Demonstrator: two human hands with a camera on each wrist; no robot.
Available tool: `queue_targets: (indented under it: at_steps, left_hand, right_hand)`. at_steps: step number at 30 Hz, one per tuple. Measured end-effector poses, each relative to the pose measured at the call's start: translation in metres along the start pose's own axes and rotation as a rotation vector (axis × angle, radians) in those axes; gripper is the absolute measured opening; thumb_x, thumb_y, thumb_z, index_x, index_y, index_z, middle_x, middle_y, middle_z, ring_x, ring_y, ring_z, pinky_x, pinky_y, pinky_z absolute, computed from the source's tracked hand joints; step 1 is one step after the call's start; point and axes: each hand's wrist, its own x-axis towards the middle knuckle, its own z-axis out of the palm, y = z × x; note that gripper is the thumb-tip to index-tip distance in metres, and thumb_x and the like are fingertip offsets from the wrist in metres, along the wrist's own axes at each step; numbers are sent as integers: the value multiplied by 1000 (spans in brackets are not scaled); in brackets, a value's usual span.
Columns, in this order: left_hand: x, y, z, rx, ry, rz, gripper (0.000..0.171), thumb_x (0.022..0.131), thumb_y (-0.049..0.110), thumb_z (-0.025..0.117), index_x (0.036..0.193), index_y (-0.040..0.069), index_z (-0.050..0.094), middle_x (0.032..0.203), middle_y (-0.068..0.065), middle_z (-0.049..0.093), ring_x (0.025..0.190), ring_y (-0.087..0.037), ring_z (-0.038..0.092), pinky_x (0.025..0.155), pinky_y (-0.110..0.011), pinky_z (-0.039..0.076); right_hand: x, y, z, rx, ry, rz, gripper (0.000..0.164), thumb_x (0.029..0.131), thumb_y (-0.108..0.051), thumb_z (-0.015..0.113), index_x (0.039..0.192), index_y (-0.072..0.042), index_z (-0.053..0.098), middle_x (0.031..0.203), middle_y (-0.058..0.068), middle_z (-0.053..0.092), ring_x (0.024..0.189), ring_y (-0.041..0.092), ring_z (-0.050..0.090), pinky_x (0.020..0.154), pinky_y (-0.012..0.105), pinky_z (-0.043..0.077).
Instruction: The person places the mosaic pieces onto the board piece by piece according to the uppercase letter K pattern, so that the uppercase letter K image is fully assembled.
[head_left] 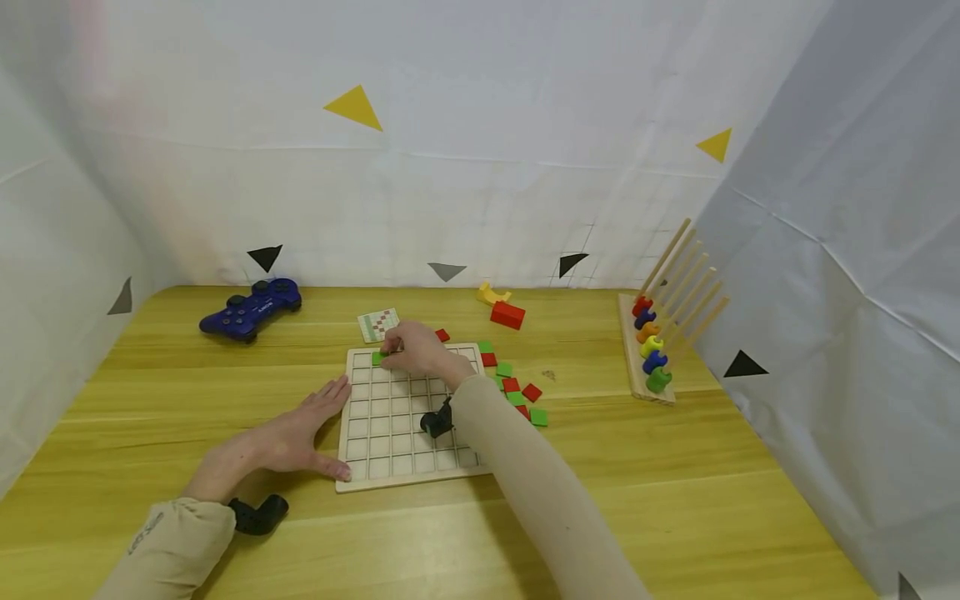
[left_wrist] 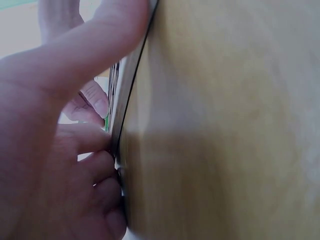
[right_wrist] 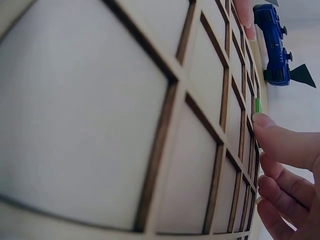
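A pale wooden grid board (head_left: 381, 421) lies on the table. My left hand (head_left: 296, 429) is spread along its left side, fingertips at the upper left edge and thumb at the lower left corner. My right hand (head_left: 420, 348) reaches over the board to its far row. There its thumb and curled fingers pinch a small green square tile (head_left: 377, 358) at the top left cells. In the right wrist view the thumb tip meets the end of that green tile (right_wrist: 257, 106). Just behind the board lies a pattern card (head_left: 372, 327) with red and green squares.
Several loose red and green tiles (head_left: 538, 417) lie along the board's right side. A blue game controller (head_left: 251, 310) is at the back left. A red block (head_left: 507, 315) and a yellow arched piece (head_left: 492, 293) sit at the back. A wooden peg rack (head_left: 636, 371) with coloured pieces stands right.
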Motion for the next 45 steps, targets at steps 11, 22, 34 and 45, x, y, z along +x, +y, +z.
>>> queue_targets:
  at_steps: [11,22,34,45]
  left_hand:
    - [0,-1,0,1,-4,-9,126,75,57,81,157,-7,10,166,-25,-2,151,-47,-1,119,-66,6]
    - [1,0,1,1,-1,-6,126,75,57,81,157,-7,10,166,-25,-2,151,-48,-1,119,-66,7]
    - [0,0,1,-4,3,-9,128,73,58,82,157,-7,10,166,-25,-2,152,-46,-1,120,-65,6]
    - [0,2,0,-8,3,-13,128,74,57,82,157,-7,10,166,-25,-2,151,-47,-2,119,-66,7]
  right_hand:
    - [1,1,2,48,2,27,20,93,-27,73,110,-17,72,111,0,62,102,15,60,88,29,51]
    - [-13,7,-17,65,-5,5,48,96,-28,68,140,-12,57,130,8,61,116,21,58,96,35,51]
    - [-68,46,-55,237,147,-10,37,97,-20,67,130,-2,63,133,17,60,120,37,56,98,43,50]
    - [-96,94,-63,265,257,120,31,100,-14,62,127,1,64,128,18,63,111,32,61,95,44,54]
